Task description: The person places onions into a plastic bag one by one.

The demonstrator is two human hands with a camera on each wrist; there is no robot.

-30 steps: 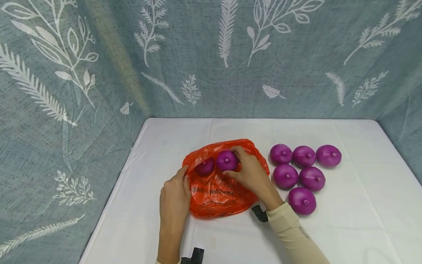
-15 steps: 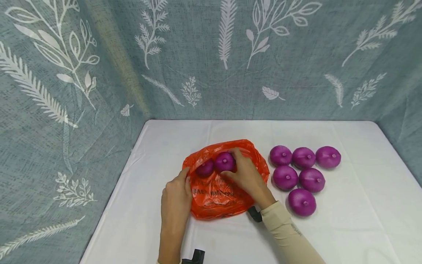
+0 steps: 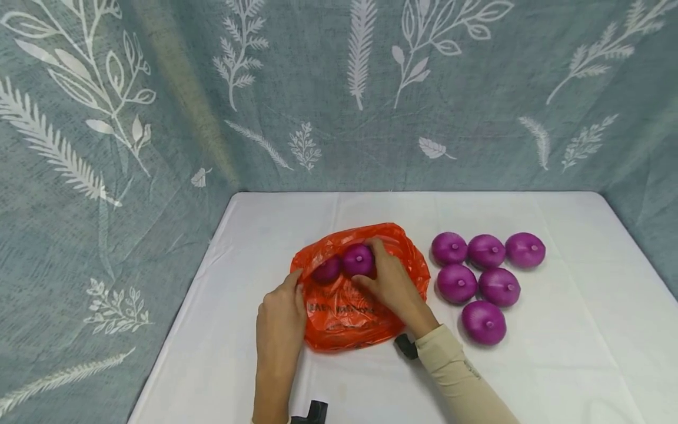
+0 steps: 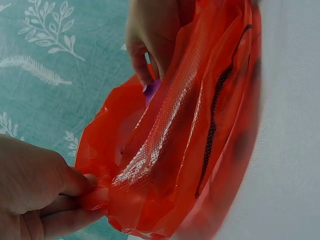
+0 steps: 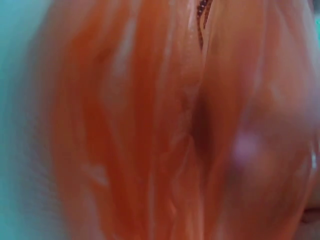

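Purple onion (image 3: 358, 259) is sitting within the open mouth of a red plastic bag (image 3: 346, 333), which is lying on the white-covered table (image 3: 561, 353), a little nearer the left edge than the right. The right hand (image 3: 393, 285) is gripping this onion: its fingers are curving round the side towards the table's right edge, and its thumb is touching the nearer side. Just beside it, towards the left edge, a second onion (image 3: 326, 270) is lying inside the bag, partly covered by the rim. The left hand (image 3: 281, 315) is holding that rim — its grip is narrow, thumb and fingers pinching the plastic, as the left wrist view is showing. Dark lettering (image 3: 341, 309) is running across the bag's near side. The right wrist view is showing mostly blurred orange-red plastic.

Between the bag and the table's right edge, six more onions are resting close together — three (image 3: 486, 251) in the row closest to the far edge, two (image 3: 499, 287) in the next, one (image 3: 484, 323) on the near side. A beige sleeve (image 3: 466, 371) is covering the right forearm, and a black piece (image 3: 406, 346) is showing beside that wrist. Beyond the far edge, a grey-green cloth (image 3: 318, 76) with white leaf prints is hanging.
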